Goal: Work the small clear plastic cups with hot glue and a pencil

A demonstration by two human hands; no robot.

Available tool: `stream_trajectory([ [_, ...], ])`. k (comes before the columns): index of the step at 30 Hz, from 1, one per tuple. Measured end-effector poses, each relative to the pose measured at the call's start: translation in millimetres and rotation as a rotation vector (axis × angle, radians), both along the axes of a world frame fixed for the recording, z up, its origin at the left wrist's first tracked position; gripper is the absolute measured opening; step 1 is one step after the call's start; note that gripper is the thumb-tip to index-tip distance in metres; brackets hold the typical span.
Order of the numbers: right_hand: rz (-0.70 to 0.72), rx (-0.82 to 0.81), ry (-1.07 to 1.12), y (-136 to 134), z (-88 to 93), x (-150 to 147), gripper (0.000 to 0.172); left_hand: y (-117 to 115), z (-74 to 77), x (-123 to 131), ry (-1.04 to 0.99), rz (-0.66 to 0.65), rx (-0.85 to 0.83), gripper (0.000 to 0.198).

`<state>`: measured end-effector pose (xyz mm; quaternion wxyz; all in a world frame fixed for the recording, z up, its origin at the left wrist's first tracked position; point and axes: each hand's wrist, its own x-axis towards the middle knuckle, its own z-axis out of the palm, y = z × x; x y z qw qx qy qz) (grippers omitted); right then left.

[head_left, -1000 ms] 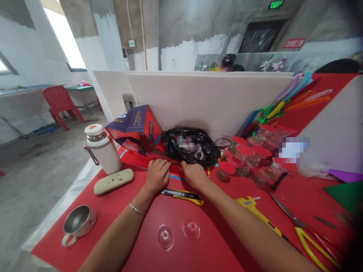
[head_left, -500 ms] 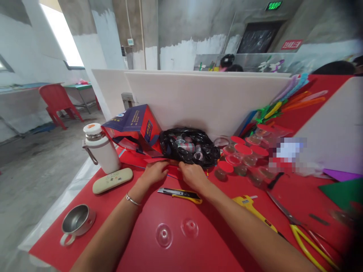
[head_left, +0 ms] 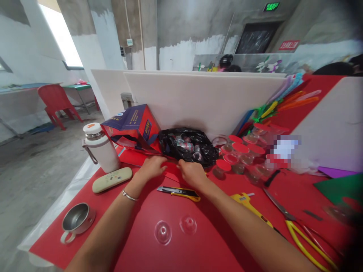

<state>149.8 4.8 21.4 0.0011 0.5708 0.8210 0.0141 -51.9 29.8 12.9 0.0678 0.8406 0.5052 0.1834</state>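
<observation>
My left hand (head_left: 151, 167) and my right hand (head_left: 192, 172) lie side by side on the red table (head_left: 136, 230), both with fingers curled onto the edge of a red sheet (head_left: 170, 174) in front of the black plastic bag (head_left: 188, 145). The bag holds small clear jars. A yellow utility knife (head_left: 179, 192) lies just below my right wrist. Two clear plastic domes (head_left: 163, 231) rest on the table between my forearms. A silver bracelet circles my left wrist.
At left stand a white thermos (head_left: 100, 148), a cream case (head_left: 112, 180) and a steel cup (head_left: 76, 221). A blue-red box (head_left: 133, 126) leans behind. Red-lidded jars (head_left: 241, 155), a yellow glue gun (head_left: 251, 209) and yellow-handled scissors (head_left: 303, 230) lie right. White boards (head_left: 204, 100) wall the back.
Both hands have shifted slightly up and left along the red sheet's edge. The view has drifted a little; the other things stay put.
</observation>
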Motion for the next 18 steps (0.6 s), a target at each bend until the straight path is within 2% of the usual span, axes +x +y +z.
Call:
stream_trajectory([
  [5, -0.023, 0.008, 0.007, 5, 6.1, 1, 0.029, -23, -1.0, 15, -0.058, 0.000, 0.158, 0.028],
  [8, -0.031, 0.005, 0.006, 9, 10.5, 1, 0.029, -33, -10.4, 17, -0.046, -0.052, 0.148, 0.026],
  [11, -0.043, 0.011, 0.007, 16, 19.8, 3, 0.030, -31, -26.3, 12, -0.026, -0.141, 0.085, 0.016],
  [14, -0.024, 0.014, 0.007, 23, 32.8, 4, 0.032, -21, -43.1, 5, -0.055, -0.164, 0.040, 0.033],
  [18, 0.059, -0.011, -0.007, 25, 43.6, -3, 0.028, -10, -55.4, 1, -0.169, -0.133, -0.037, 0.040],
])
